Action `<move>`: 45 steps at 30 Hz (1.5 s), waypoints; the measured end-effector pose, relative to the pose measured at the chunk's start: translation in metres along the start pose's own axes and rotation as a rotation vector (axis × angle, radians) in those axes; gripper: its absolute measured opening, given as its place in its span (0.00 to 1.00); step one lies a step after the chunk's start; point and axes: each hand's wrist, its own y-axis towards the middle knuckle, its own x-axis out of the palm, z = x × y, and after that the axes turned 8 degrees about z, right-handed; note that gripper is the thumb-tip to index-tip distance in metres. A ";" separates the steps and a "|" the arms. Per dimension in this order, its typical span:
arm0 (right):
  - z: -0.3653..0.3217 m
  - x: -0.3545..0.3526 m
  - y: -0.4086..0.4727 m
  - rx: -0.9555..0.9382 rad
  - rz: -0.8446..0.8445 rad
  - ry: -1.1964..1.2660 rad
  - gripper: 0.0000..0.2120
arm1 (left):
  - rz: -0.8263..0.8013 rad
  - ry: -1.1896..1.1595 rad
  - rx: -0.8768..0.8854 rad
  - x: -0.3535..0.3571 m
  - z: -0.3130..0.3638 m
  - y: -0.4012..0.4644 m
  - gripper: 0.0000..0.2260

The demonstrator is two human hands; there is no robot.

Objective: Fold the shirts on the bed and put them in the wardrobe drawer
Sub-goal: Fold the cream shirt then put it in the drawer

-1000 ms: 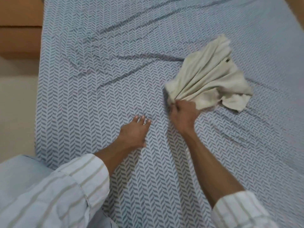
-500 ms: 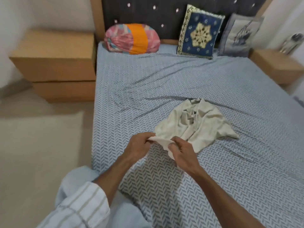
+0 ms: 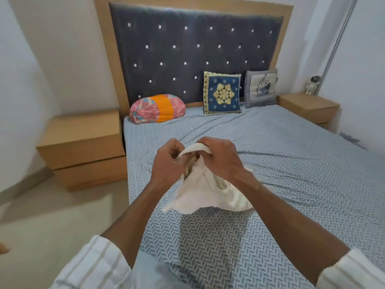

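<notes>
A cream shirt point(image 3: 205, 192) hangs crumpled in the air above the bed point(image 3: 302, 167), which has a blue-grey herringbone sheet. My left hand point(image 3: 166, 163) and my right hand point(image 3: 220, 159) both grip the shirt's upper edge, close together at the middle of the view. The cloth droops below my hands and casts a shadow on the sheet. No wardrobe or drawer of a wardrobe is in view.
A pink and orange bolster point(image 3: 157, 111), a blue patterned cushion point(image 3: 222, 93) and a grey cushion point(image 3: 261, 88) lean at the dark tufted headboard point(image 3: 187, 55). Wooden bedside tables stand at the left point(image 3: 83, 147) and right point(image 3: 308, 107). Beige floor lies at the left.
The shirt has come up off the sheet. My left hand left the sheet and took hold of it beside my right hand, and both rose. My view tilted up toward the headboard.
</notes>
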 end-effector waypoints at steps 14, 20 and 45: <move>-0.002 -0.042 0.043 0.235 -0.116 0.022 0.13 | 0.079 0.151 0.068 -0.001 0.058 0.042 0.07; -0.013 -0.053 0.047 0.196 -0.226 0.416 0.26 | 0.025 0.263 0.194 0.015 0.081 0.050 0.03; 0.067 -0.040 0.063 0.397 -0.263 -0.378 0.04 | 0.088 0.780 -0.156 -0.063 0.039 0.063 0.08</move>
